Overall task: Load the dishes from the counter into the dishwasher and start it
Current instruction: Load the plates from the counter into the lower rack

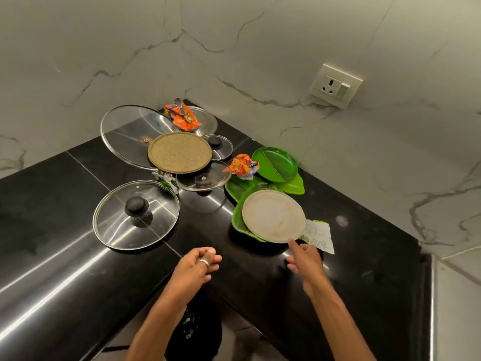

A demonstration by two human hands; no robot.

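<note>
A white round plate (273, 216) lies on top of green leaf-shaped plates (276, 164) at the right of the black counter (52, 256). My right hand (305, 259) reaches to the white plate's near edge, the thumb touching its rim and the fingers apart. My left hand (197, 264) hovers over the counter edge with its fingers curled and nothing in it. Further left lie several glass lids, one with a black knob (136, 213), and a speckled brown round plate (179, 152) resting on other lids.
Crumpled orange wrappers (243, 166) lie among the dishes, another one (182, 117) at the back corner. A printed paper wrapper (318, 234) sits under the white plate's right side. A wall socket (335, 86) is on the marble wall.
</note>
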